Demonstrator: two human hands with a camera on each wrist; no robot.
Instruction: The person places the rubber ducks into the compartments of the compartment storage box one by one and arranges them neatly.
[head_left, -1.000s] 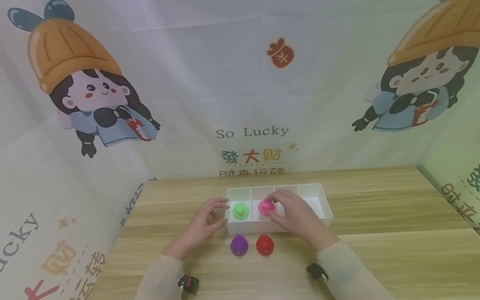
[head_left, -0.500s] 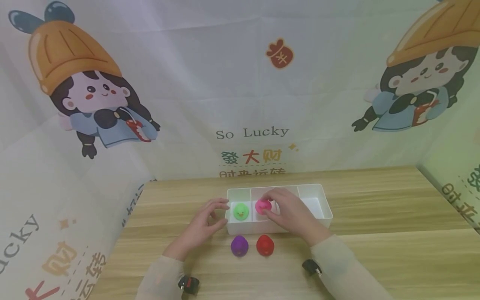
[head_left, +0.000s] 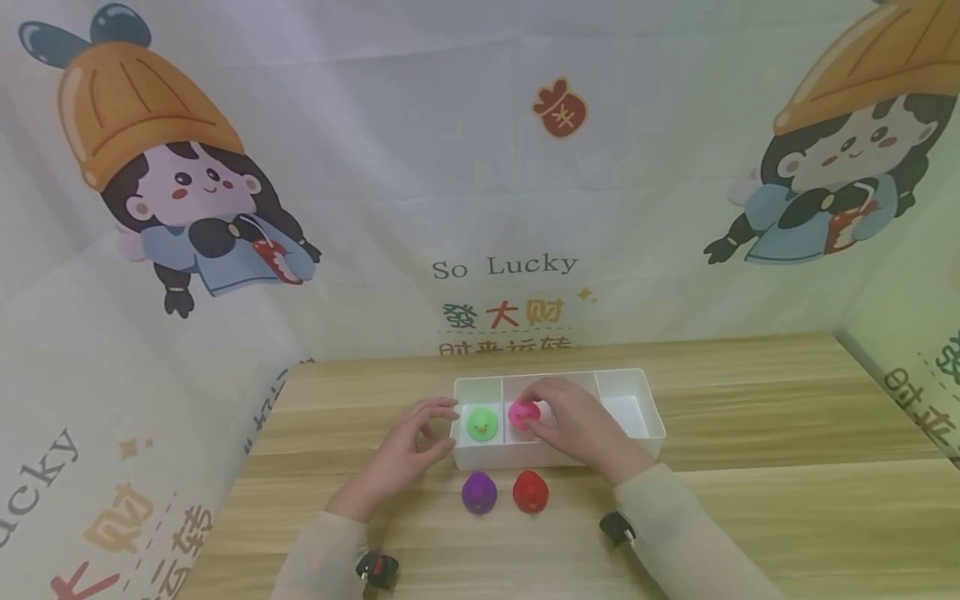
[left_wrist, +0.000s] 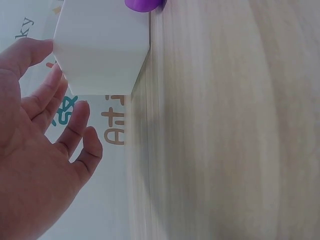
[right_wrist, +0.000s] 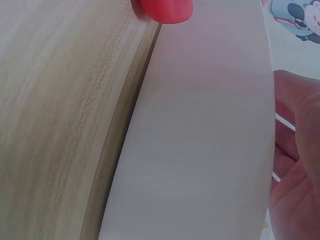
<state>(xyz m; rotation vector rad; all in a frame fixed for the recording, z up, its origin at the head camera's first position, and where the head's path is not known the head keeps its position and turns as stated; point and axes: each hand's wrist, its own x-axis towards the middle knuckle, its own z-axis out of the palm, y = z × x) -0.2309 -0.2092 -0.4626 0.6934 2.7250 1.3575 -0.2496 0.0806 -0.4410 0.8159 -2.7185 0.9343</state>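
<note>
In the head view a white divided box [head_left: 487, 456] stands on the table. A green toy duck [head_left: 482, 424] sits in its leftmost compartment. My right hand [head_left: 581, 425] reaches over the front wall and pinches a pink toy duck [head_left: 521, 415] between thumb and fingers, in the second compartment from the left. At the box's left end is my left hand [head_left: 405, 446], fingers loosely bent, fingertips right at the wall. In the right wrist view the box wall hides the right fingertips. A purple toy duck [head_left: 479, 493] and a red one [head_left: 531, 493] rest before the box.
The wooden table [head_left: 750, 500] extends to both sides of the box. Printed cloth [head_left: 420, 167] hangs behind and at the sides. Low divider walls split the box, and its right part is partly covered by the right hand.
My right hand has shifted slightly left with the pink duck, which now sits a little further left in the second compartment. The left hand and the other ducks have stayed in place.
</note>
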